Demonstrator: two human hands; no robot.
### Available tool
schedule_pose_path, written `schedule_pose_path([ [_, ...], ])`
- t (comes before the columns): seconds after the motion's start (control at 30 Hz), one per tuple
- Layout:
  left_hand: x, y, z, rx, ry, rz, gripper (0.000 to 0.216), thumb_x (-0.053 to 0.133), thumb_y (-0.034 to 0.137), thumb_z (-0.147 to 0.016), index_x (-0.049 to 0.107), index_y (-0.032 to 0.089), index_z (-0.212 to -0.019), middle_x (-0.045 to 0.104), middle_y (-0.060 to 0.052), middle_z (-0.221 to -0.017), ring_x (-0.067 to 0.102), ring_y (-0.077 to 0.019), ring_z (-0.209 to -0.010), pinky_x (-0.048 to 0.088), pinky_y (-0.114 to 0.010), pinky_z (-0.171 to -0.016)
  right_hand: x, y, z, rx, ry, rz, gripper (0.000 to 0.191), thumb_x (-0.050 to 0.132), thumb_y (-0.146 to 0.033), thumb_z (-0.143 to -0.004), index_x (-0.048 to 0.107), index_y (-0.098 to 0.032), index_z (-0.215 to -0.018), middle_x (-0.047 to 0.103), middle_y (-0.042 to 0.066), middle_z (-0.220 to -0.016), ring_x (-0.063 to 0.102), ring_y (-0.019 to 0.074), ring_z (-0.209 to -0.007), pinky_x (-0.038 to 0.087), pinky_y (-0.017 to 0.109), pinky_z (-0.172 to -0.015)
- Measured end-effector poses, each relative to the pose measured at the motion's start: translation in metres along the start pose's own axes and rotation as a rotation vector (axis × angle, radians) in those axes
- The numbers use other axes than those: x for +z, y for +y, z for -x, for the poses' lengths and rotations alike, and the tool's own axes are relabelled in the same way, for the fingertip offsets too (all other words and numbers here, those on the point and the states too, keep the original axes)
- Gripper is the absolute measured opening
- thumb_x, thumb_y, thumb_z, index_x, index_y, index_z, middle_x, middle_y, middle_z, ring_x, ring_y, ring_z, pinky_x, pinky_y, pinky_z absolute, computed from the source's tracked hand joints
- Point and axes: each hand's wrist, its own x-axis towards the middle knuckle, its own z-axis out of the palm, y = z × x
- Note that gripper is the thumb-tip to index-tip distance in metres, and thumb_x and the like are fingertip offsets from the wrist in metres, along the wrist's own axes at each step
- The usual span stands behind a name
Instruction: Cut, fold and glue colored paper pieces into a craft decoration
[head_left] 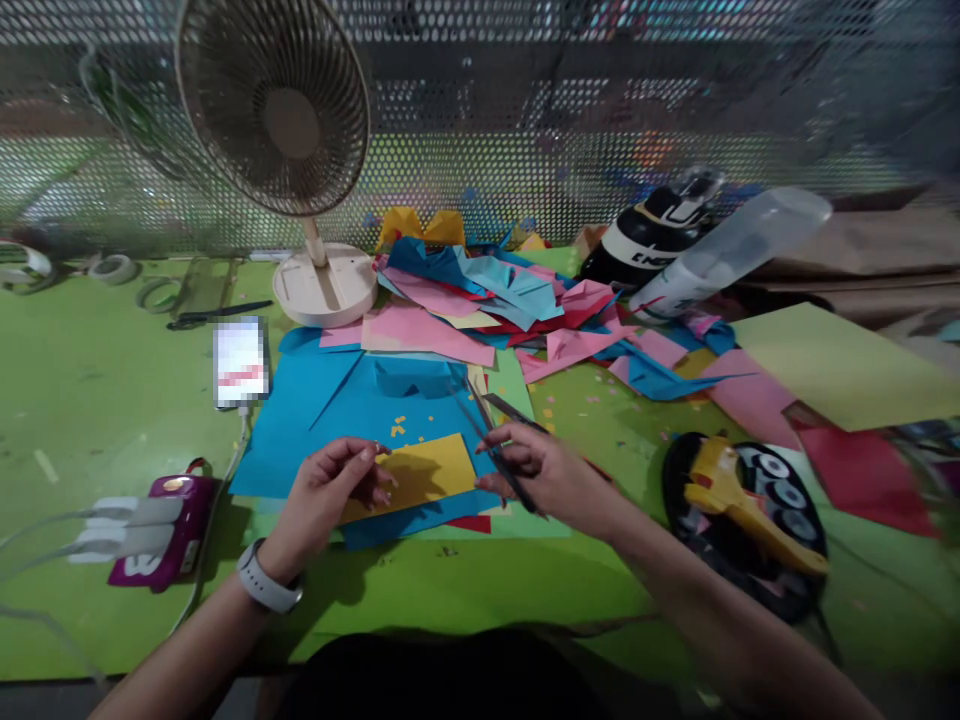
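My left hand [341,485] is over the left end of a yellow paper strip [439,468], thumb and forefinger pinched together. Whatever is between those fingertips is too small to tell. My right hand [544,470] grips a slim dark two-pronged tool [504,468], its thin points directed away from me; I cannot tell tweezers from narrow scissors. Under the yellow strip lie blue paper sheets [300,430]. Small yellow paper bits [399,427] are scattered on the blue. Just beyond them rests a folded blue paper piece [420,378].
Crumpled coloured paper scraps [517,290] are heaped at the back beside a fan [322,285]. A phone [240,362] and a purple power bank [169,535] with cables lie left. To the right are a yellow-handled tool [750,510], bottles [645,235] and paper sheets [840,365].
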Motion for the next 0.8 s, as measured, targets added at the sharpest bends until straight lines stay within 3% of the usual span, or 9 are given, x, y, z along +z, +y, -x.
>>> schedule_pose_path([
  [0.17,-0.006,0.003,-0.004,0.082,0.055,-0.067,0.030,0.064,0.044,-0.082,0.065,0.016,-0.094,0.070,-0.003,-0.075,0.063,-0.0111,-0.059,0.047,-0.020,-0.051,-0.036,-0.003,-0.002,-0.077,0.278,0.386,0.053,0.065,-0.064,-0.072,0.059,-0.018,-0.099,0.054,-0.005,-0.058,0.045,0.0108,-0.051,0.030,0.023,-0.049],
  [0.3,-0.009,0.006,-0.008,0.172,0.101,-0.165,0.035,0.064,0.047,-0.081,0.066,0.016,-0.096,0.071,-0.005,-0.079,0.064,-0.0134,-0.064,0.048,-0.022,-0.057,-0.059,-0.007,-0.005,-0.015,0.456,0.790,0.043,0.059,-0.060,-0.078,0.066,-0.021,-0.095,0.067,0.002,-0.072,0.057,0.0165,-0.062,0.033,0.026,-0.056],
  [0.4,-0.011,0.010,-0.011,0.273,0.181,-0.276,0.036,0.066,0.048,-0.078,0.069,0.016,-0.093,0.072,-0.008,-0.090,0.066,-0.0180,-0.079,0.050,-0.027,-0.069,-0.072,-0.004,-0.010,0.066,0.527,0.985,0.035,0.057,-0.053,-0.081,0.070,-0.024,-0.094,0.070,0.004,-0.082,0.062,0.0214,-0.076,0.034,0.027,-0.059],
  [0.57,-0.020,0.016,-0.014,0.402,0.311,-0.376,0.031,0.071,0.045,-0.071,0.075,0.018,-0.087,0.070,-0.006,-0.091,0.061,-0.0208,-0.091,0.047,-0.029,-0.077,-0.089,0.012,-0.019,0.254,0.440,1.052,0.032,0.059,-0.050,-0.080,0.071,-0.024,-0.093,0.071,0.007,-0.092,0.063,0.0255,-0.090,0.034,0.027,-0.059],
  [0.8,-0.026,0.033,-0.002,0.446,0.306,-0.368,0.032,0.069,0.043,-0.073,0.074,0.017,-0.091,0.065,-0.001,-0.066,0.052,-0.0124,-0.058,0.043,-0.025,-0.055,-0.100,0.024,-0.021,0.288,0.363,1.048,0.030,0.062,-0.047,-0.078,0.071,-0.022,-0.092,0.070,0.004,-0.072,0.064,0.0195,-0.072,0.035,0.025,-0.056],
])
